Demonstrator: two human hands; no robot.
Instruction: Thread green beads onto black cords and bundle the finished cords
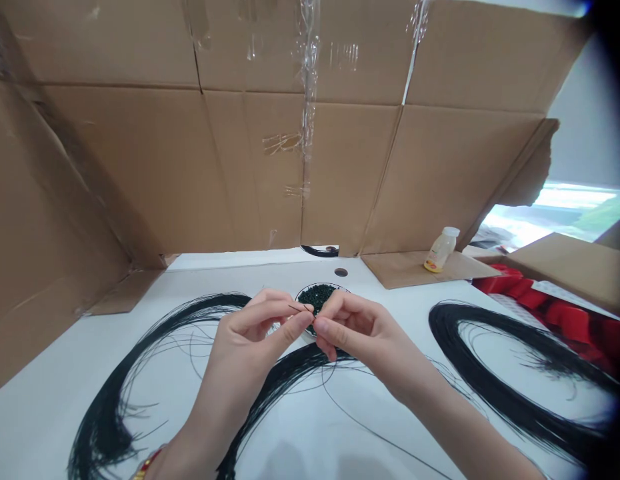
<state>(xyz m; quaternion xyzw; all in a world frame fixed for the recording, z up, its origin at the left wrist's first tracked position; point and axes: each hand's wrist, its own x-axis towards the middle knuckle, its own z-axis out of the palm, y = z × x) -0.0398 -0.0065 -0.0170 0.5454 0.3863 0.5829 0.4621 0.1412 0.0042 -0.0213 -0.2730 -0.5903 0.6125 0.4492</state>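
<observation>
My left hand [263, 331] and my right hand [359, 328] meet at mid-view, fingertips almost touching. Thumb and forefinger of each are pinched together on a thin black strand [360, 423]. A short end of it shows above the left fingers, and its long part curves below the right hand towards the lower right. Whatever else sits between the fingertips is too small to make out. Just behind the fingers is a round dish of small dark pieces [317, 293], partly hidden by the hands.
Bundles of black strands curve on the white table [300, 427]: a left bundle [140, 357], a middle bundle [285, 373] and a right bundle [490, 370]. Cardboard panels [250, 167] enclose the back and left. A small bottle [441, 250] and red items [565, 317] are at right.
</observation>
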